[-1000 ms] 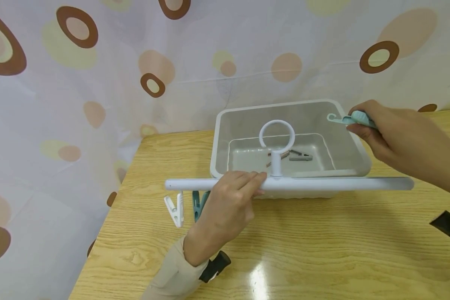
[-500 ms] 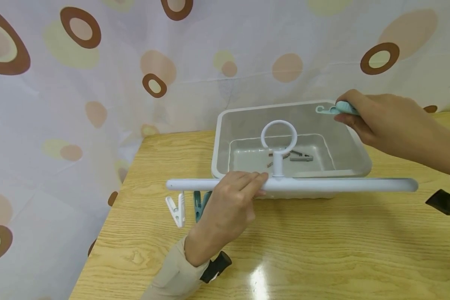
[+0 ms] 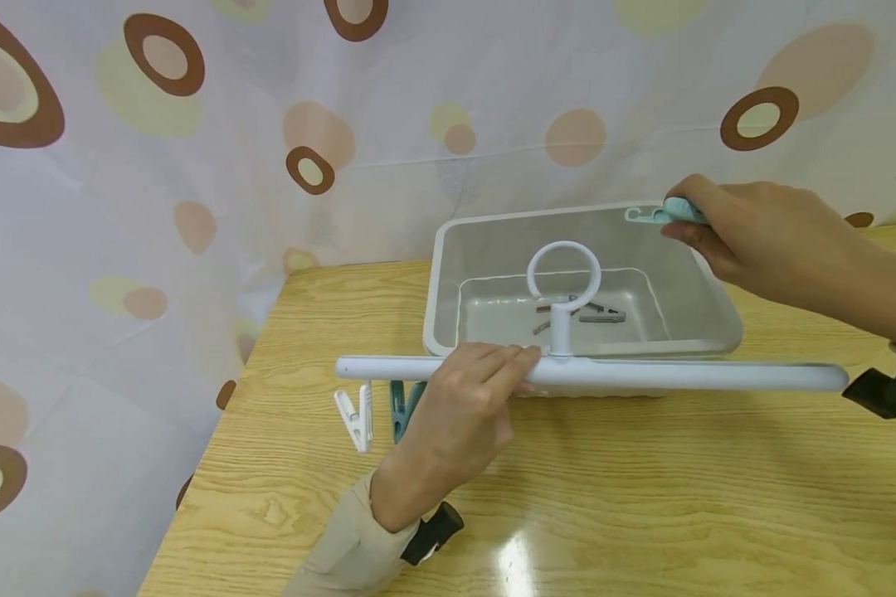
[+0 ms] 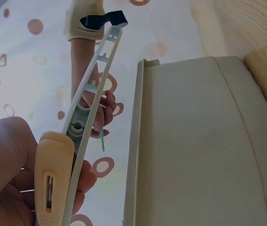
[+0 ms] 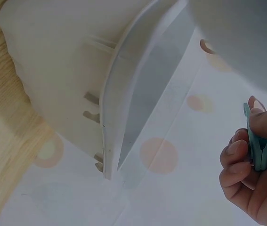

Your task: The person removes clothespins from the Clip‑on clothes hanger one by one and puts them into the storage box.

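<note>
One grey plastic tub, rectangular with rounded corners and sloping walls, on the wooden tabletop, toward the far side. Inside, on the floor: a few grey clothespins, exact count unclear behind the ring.

One white plastic hanger bar, long and straight, held level just above the near rim of the tub. Upright round ring handle at mid-bar. Underside ribbed in the left wrist view.

Two pegs hanging from the left end of the bar: one white peg, one teal peg, side by side.

One more teal clothespin with a small hooked tip, above the far right corner of the tub.

Left hand: fingers curled over the bar just left of the ring stem, gripping it. Beige sleeve and black strap at the wrist.

Right hand: pinching the teal clothespin between thumb and fingers, hooked tip pointing left. Pinch confirmed in the right wrist view.

Backdrop: pale curtain with brown, tan and yellow ovals.
</note>
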Available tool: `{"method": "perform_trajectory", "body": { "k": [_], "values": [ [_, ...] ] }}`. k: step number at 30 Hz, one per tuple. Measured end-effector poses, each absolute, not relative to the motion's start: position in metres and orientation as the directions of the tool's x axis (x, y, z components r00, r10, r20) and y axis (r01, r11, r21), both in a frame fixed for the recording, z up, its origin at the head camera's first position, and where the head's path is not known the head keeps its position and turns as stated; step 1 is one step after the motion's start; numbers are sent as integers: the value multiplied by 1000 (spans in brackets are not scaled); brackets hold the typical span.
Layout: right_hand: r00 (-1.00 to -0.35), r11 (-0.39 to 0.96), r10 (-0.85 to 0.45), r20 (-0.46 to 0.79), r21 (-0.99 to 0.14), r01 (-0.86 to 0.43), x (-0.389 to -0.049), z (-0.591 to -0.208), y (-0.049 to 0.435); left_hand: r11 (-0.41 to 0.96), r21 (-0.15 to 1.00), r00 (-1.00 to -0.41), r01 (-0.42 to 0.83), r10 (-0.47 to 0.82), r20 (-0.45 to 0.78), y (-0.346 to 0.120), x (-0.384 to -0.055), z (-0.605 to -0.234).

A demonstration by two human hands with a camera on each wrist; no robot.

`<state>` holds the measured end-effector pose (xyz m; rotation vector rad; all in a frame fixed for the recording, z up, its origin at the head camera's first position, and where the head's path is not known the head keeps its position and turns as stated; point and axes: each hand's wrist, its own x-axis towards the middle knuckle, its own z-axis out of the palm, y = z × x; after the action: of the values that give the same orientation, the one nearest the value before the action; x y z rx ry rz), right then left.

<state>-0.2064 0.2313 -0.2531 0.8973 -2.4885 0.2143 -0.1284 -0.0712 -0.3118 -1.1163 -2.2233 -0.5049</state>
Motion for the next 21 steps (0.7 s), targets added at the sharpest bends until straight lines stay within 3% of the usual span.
{"method": "perform_trajectory", "body": {
  "k": [21],
  "values": [
    [-684,782,-555,473,17,-623,-209,-257,229,576,75,-479,814,593,647,-71,-127,-311]
  ]
}}
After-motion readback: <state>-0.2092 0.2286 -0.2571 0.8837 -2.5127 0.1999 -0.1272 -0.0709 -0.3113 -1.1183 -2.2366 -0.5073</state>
